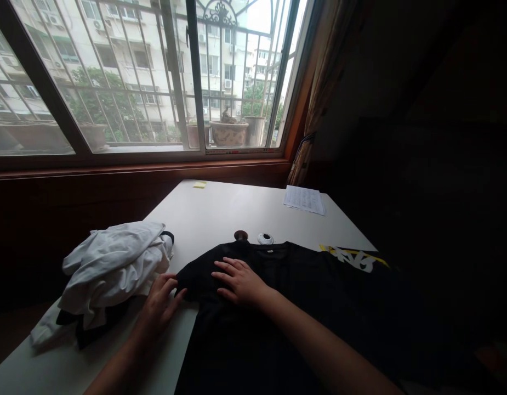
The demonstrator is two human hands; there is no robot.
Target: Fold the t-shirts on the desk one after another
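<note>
A black T-shirt (237, 340) lies spread over the near part of the table, its neckline facing the window. White lettering and a yellow stripe (358, 258) mark its right sleeve area. My right hand (239, 282) rests palm down on the cloth left of the collar, fingers stretched apart. At the end of the left sleeve, my left hand (160, 299) has its thumb and fingers about the hem. Beside that hand sits a crumpled heap of white clothes (113, 269) with some black fabric in it.
The white table (232, 206) reaches toward a barred window (199, 82). Just beyond the collar are a brown round object (240, 235) and a white ring-shaped one (265, 238). Papers (305, 199) and yellow sticky notes (199, 185) lie farther back. The right side is very dark.
</note>
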